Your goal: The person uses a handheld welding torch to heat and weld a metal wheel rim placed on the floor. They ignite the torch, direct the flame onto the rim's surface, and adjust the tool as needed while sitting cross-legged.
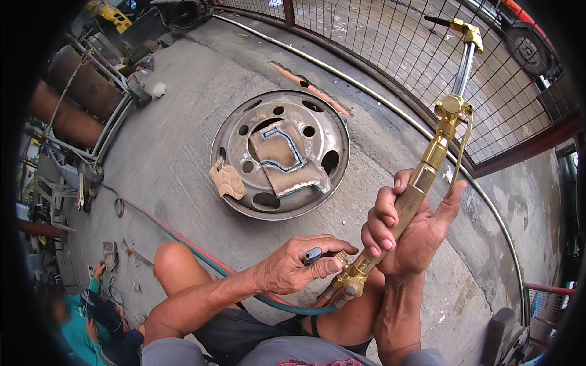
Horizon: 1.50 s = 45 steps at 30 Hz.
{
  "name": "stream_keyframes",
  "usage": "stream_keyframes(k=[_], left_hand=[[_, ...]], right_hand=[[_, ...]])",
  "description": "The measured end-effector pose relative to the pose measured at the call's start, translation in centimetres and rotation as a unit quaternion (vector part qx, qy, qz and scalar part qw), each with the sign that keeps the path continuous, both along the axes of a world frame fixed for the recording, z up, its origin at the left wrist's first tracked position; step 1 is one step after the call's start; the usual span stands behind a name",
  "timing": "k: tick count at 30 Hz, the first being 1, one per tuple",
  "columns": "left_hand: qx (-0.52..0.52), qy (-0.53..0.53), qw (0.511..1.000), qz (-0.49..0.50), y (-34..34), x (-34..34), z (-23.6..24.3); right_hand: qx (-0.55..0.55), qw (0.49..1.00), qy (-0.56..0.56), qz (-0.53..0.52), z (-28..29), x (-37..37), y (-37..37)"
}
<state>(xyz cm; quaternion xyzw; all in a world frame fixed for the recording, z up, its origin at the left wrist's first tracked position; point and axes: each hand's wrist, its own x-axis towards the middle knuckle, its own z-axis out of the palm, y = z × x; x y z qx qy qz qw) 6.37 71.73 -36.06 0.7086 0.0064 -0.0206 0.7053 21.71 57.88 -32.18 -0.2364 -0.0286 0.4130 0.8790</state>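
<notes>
My right hand [403,226] is closed round the handle of a brass cutting torch [421,183], which points up and right with its angled head at the top. My left hand [296,262] holds a small dark cylindrical object [312,255], with fingertips at a valve knob [342,259] near the torch base, where red and green hoses [274,302] join. Beyond my hands, a steel wheel rim [232,137] lies on the floor, bearing cut metal plate [284,146] with chalky blue-edged outlines and a piece of brown cardboard [227,177] on its left edge.
A metal trolley with cylinders [85,116] stands at left. A co-worker in teal [82,323] sits at lower left near tools. A mesh fence [390,49], a long pale pipe [354,79] and an orange pipe [287,76] lie beyond the rim. Hoses [159,222] cross the concrete floor.
</notes>
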Motion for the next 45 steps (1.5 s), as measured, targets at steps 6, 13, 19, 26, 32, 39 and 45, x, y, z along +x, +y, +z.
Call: stream_keyframes(k=[6,13,19,26,32,39,45], left_hand=[[0.078,-0.036,0.996,0.006,-2.2,0.4,0.0],[0.022,0.010,0.999,-0.030,-2.9,-0.2,-0.4],[-0.006,-0.003,0.997,-0.073,-1.3,-1.2,-1.6],[0.135,0.021,0.990,-0.044,6.6,1.0,0.6],[0.391,0.022,0.834,0.389,21.2,6.2,3.6],[0.362,0.069,0.849,0.379,26.6,6.4,-2.5],[0.206,0.026,0.889,0.407,27.9,7.1,-4.7]], right_hand=[[0.026,0.999,0.034,0.012,-0.4,0.6,-1.7],[-0.024,0.999,-0.014,-0.018,0.4,-1.0,-2.8],[-0.063,0.996,-0.030,-0.050,1.2,-3.3,-2.1],[-0.153,0.985,-0.069,-0.036,1.0,-5.6,-0.2],[-0.196,0.975,-0.086,0.061,-0.2,-6.4,1.5],[-0.251,0.954,-0.107,0.123,-1.4,-7.4,3.7],[-0.282,0.941,-0.109,0.150,-1.8,-8.1,5.0]])
